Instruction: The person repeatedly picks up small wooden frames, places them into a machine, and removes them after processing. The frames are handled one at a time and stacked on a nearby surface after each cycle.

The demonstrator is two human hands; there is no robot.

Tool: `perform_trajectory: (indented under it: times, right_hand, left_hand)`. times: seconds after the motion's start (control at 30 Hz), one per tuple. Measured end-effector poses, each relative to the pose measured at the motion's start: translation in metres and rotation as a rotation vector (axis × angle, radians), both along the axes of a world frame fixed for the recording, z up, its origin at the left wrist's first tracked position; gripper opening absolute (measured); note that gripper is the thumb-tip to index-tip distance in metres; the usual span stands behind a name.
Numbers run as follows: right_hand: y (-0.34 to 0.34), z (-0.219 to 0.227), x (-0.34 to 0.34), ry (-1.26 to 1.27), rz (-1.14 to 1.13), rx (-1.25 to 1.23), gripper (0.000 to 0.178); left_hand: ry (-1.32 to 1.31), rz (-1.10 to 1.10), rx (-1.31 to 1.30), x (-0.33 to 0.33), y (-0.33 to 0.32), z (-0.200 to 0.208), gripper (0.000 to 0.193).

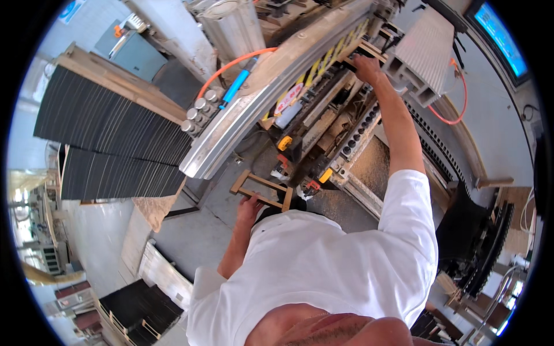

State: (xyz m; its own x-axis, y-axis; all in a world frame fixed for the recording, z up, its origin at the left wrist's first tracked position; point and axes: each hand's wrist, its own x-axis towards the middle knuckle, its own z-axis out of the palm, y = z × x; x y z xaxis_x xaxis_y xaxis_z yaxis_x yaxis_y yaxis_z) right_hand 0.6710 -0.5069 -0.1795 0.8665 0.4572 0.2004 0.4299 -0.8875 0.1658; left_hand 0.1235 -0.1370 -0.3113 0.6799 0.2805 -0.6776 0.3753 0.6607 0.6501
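My left hand (248, 210) is closed round the near side of a small rectangular wooden frame (287, 198), brown with an open middle, held low beside my body. Far forward and to the right, my right arm stretches over a long machine (340, 112). At its far end my right hand (367, 68) is closed on a light wooden piece (374, 52) lying on the machine; its full shape is partly hidden by the hand. Yellow and red clamp parts (312, 184) sit at the machine's near end.
A long metal beam (254, 98) with an orange hose crosses left of the machine. Stacks of dark panels (109, 115) stand at the left. A ribbed aluminium profile (424, 52) overhangs the right side, near a blue screen (501, 37). Sawdust (369, 164) lies beside the rails.
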Motion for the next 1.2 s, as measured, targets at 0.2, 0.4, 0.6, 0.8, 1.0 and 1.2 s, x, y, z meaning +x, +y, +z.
perform_trajectory:
  times: [0.2,0.4,0.6,0.8,1.0,1.2]
  right_hand:
    - [0.038,0.064,-0.03,0.202,-0.012,-0.064,0.018]
    - [0.008,0.053,-0.019,0.22,-0.109,-0.095,0.023]
    - [0.055,0.086,-0.05,0.222,-0.106,-0.193,0.027]
    - [0.054,0.09,-0.06,0.16,-0.148,-0.162,0.03]
    - [0.063,0.104,-0.078,0.033,-0.06,0.359,0.033]
    - [0.141,0.131,-0.226,-0.027,0.154,1.097,0.023]
  left_hand:
    - [0.077,0.061,0.096,-0.013,0.003,0.009,0.031]
    - [0.029,0.148,0.321,-0.019,0.019,0.045,0.03]
    - [-0.156,0.266,0.528,-0.063,0.055,0.089,0.03]
    - [-0.422,0.281,0.654,-0.106,0.116,0.253,0.027]
    - [-0.622,0.574,0.967,-0.159,0.239,0.383,0.026]
    - [-0.821,0.557,0.819,-0.171,0.436,0.478,0.021]
